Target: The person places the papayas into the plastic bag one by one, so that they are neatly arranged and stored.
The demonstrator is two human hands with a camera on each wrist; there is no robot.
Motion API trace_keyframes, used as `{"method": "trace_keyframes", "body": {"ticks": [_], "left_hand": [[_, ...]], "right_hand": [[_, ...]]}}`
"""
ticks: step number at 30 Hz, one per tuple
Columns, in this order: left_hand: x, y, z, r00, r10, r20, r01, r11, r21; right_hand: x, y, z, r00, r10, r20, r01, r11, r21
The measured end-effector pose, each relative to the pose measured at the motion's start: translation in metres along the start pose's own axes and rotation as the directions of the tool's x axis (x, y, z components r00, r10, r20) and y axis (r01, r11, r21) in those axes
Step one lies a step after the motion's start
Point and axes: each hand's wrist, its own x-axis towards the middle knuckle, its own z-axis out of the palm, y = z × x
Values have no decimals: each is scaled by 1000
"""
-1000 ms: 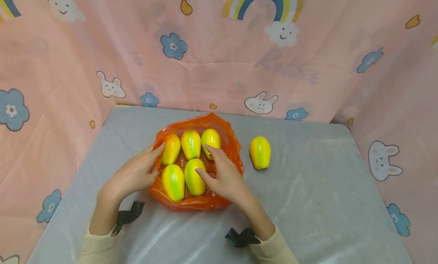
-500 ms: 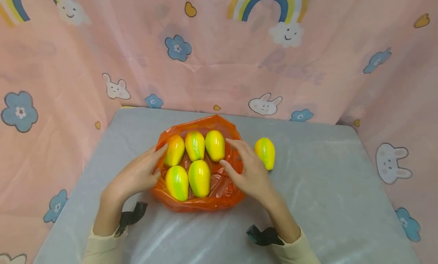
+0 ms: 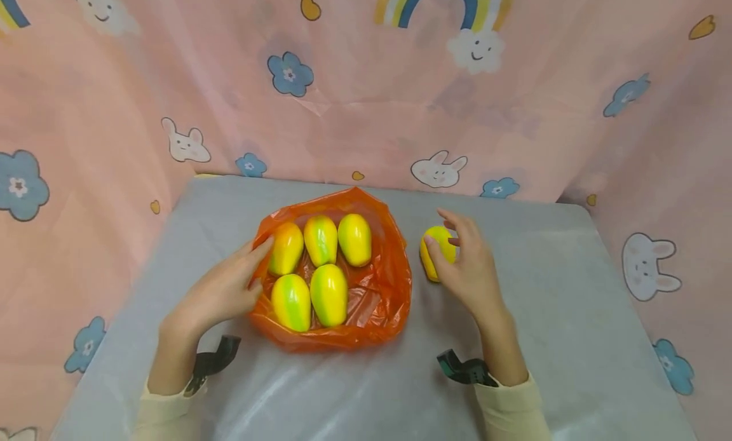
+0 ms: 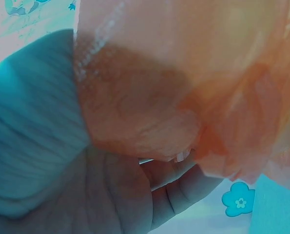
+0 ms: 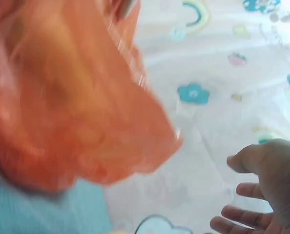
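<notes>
An orange plastic bag (image 3: 382, 288) lies spread on the table with its mouth up. Several glossy yellow-green fruits (image 3: 328, 295), shaped like mangoes or small papayas, lie inside in two rows. My left hand (image 3: 225, 288) grips the bag's left rim; in the left wrist view, the thin plastic hangs across that hand (image 4: 118, 190) and hides some fingertips. To the right of the bag, my right hand (image 3: 473, 272) reaches over one loose fruit (image 3: 443, 235), thumb and fingers spread around it. The right wrist view shows this hand (image 5: 276, 190) with parted fingers, beside the bag (image 5: 86, 122).
The grey table (image 3: 549, 314) stretches to the right and front of the bag. A pink printed curtain (image 3: 354, 123) hangs behind it and along both sides. Dark camera mounts (image 3: 466, 370) sit on both wrists.
My right hand has left the inside of the bag, crossed its right rim and come to the loose fruit. The left hand has stayed at the bag's left rim.
</notes>
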Motion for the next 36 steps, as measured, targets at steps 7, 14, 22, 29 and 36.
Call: {"method": "trace_keyframes", "body": {"ticks": [7, 14, 22, 29, 36], "left_hand": [[-1, -2, -4, 1000, 14, -13, -14, 1000, 2], [2, -2, -2, 1000, 16, -14, -16, 1000, 16], [2, -3, 2, 1000, 18, 3, -18, 1000, 18], [1, -1, 0, 1000, 13, 6, -13, 1000, 9], [1, -4, 0, 1000, 5, -4, -5, 1000, 28]], "right_hand": [[8, 21, 5, 997, 70, 17, -68, 995, -75], [11, 45, 14, 985, 156, 79, -143, 978, -154], [8, 53, 18, 948, 265, 176, -231, 954, -192], [9, 56, 20, 932, 276, 233, -229, 951, -209], [10, 57, 20, 919, 300, 258, -240, 941, -238]]}}
